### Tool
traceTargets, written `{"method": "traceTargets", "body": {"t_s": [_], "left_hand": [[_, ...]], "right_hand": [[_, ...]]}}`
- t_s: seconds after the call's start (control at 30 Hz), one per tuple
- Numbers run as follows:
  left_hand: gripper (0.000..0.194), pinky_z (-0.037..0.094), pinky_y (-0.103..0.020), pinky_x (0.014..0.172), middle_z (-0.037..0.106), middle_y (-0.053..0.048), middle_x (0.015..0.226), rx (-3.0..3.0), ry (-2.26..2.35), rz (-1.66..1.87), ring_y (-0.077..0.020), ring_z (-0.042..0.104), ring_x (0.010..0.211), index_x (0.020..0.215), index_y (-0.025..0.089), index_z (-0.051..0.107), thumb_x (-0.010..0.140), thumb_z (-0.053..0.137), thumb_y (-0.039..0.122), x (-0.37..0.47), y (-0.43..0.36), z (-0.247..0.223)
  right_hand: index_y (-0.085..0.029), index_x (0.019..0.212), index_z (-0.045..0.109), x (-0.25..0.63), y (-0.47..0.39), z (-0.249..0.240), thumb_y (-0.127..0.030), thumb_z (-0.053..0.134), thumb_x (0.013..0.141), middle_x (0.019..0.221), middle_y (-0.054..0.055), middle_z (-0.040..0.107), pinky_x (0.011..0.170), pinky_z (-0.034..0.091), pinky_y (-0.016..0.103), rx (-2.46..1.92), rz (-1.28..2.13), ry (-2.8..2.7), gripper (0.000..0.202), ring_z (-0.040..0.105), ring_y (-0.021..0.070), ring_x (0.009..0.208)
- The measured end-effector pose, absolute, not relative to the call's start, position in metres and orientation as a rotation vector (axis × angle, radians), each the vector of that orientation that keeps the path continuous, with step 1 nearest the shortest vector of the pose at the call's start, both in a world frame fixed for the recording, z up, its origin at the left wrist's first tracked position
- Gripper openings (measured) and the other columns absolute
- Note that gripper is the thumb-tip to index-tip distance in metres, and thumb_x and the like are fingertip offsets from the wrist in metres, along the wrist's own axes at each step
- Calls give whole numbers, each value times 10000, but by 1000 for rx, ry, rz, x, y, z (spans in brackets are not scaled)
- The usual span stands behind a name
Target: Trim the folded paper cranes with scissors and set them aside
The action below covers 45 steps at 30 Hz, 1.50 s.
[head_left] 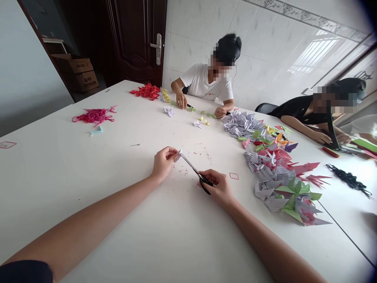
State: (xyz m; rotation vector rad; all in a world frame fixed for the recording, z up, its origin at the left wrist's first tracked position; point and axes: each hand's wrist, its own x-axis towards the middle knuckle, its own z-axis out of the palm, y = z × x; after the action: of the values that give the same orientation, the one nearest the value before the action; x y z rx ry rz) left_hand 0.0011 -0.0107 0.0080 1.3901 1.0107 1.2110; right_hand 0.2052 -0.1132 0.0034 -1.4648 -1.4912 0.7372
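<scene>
My left hand [165, 162] pinches a small pale lilac folded paper piece [178, 156], probably an origami crane, mostly covered by the fingers. In my right hand [219, 186] is a pair of scissors [193, 168] with black handles, fingers through the loops. The scissor tips meet the paper at my left fingertips, and the blades look nearly closed. Tiny red paper scraps [182, 170] lie on the white table [118, 220] just beyond and below the blades.
A long heap of paper cranes [273, 169] fills the right side. Pink cord [96, 116] and a light blue paper scrap [98, 130] lie left; red cranes [147, 91] lie at the back. One person [206, 82] sits opposite, another [309, 110] at right near black cord [349, 179].
</scene>
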Motion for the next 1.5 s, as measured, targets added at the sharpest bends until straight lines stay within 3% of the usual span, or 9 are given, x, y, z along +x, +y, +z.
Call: {"method": "traceTargets", "body": {"t_s": [0.5, 0.8, 1.13, 1.5], "left_hand": [[250, 408, -268, 608, 641, -33, 666, 1362, 978, 1189, -132, 544, 625, 758, 170, 635, 735, 736, 398, 2, -8, 7], [218, 392, -264, 595, 623, -23, 647, 1379, 981, 1180, -126, 533, 613, 732, 174, 617, 734, 721, 366, 2, -9, 7], [144, 410, -261, 589, 618, -16, 671, 1364, 953, 1195, -126, 543, 616, 718, 178, 605, 715, 683, 299, 3, -8, 7], [202, 416, -275, 622, 642, -29, 692, 1364, 948, 1199, -133, 557, 645, 760, 177, 613, 747, 712, 353, 2, -8, 5]], "right_hand": [[-188, 917, 750, 204, -111, 0, -278, 704, 697, 634, -8, 611, 562, 397, 284, -1518, 651, -1532, 242, 475, 138, 576], [-208, 923, 758, 202, -113, 1, -281, 701, 696, 611, -19, 547, 557, 398, 278, -1569, 512, -1582, 246, 448, 141, 571], [-205, 926, 750, 203, -115, 3, -291, 709, 694, 629, -12, 586, 562, 423, 281, -1526, 503, -1647, 251, 474, 138, 557], [-205, 936, 744, 205, -112, 0, -244, 674, 703, 640, -13, 619, 572, 416, 278, -1533, 555, -1629, 247, 466, 136, 564]]}}
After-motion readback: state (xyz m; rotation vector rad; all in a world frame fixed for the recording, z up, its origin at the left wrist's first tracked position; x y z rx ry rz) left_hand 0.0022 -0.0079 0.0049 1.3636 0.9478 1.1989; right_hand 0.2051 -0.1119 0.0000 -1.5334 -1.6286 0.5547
